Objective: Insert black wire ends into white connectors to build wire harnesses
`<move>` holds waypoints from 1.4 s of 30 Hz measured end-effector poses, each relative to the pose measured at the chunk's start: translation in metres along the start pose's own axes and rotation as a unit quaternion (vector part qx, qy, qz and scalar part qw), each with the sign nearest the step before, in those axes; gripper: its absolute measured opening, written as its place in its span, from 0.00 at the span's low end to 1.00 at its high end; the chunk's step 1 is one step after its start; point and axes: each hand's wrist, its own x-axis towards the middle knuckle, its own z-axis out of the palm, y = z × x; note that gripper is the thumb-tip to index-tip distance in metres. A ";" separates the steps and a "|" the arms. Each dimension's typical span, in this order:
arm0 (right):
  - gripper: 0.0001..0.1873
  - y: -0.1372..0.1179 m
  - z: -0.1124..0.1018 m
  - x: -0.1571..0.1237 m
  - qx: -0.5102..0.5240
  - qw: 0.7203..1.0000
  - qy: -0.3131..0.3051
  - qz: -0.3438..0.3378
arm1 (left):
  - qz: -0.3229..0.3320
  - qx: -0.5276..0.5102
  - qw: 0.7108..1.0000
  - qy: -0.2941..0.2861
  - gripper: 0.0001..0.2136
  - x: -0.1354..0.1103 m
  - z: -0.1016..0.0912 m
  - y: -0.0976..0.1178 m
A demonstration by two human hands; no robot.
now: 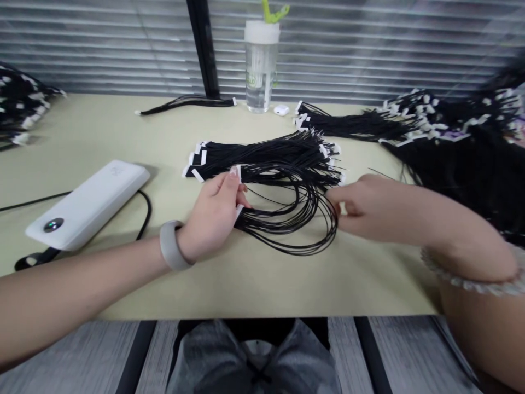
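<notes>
My left hand (219,213) grips a wire harness (283,221) of thin black wires, its thumb pressed on a white connector (238,174). A second white connector end (238,212) shows just below those fingers. From there the wires bend to the right in wide loops. At the right side of the loops my right hand (355,208) is closed with curled fingers on the wires; its fingertips are partly hidden. Directly behind lies a bundle of similar harnesses (258,152), white connectors at its left end and small white ends at its right.
A white power bank (88,205) with a black cable lies at left. Behind stand a clear water bottle (261,71) and a small white case (281,110). More harnesses lie in a back strip (188,102), a right pile (463,158) and a left pile (20,104).
</notes>
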 end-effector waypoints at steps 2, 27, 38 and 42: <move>0.05 0.008 -0.002 0.001 -0.019 0.990 0.110 0.086 | 0.006 0.013 1.000 -0.004 0.21 0.000 0.000 0.000; 0.06 0.014 -0.001 0.004 0.138 0.959 -0.243 -0.048 | -0.042 -0.045 0.998 -0.010 0.18 0.001 -0.001 0.001; 0.10 0.050 -0.007 0.010 0.382 0.790 0.462 0.131 | 0.007 0.019 0.999 -0.033 0.18 -0.003 -0.001 0.003; 0.07 0.048 -0.010 0.017 0.478 0.690 0.539 0.070 | 0.047 0.070 0.995 -0.059 0.18 -0.007 -0.002 0.006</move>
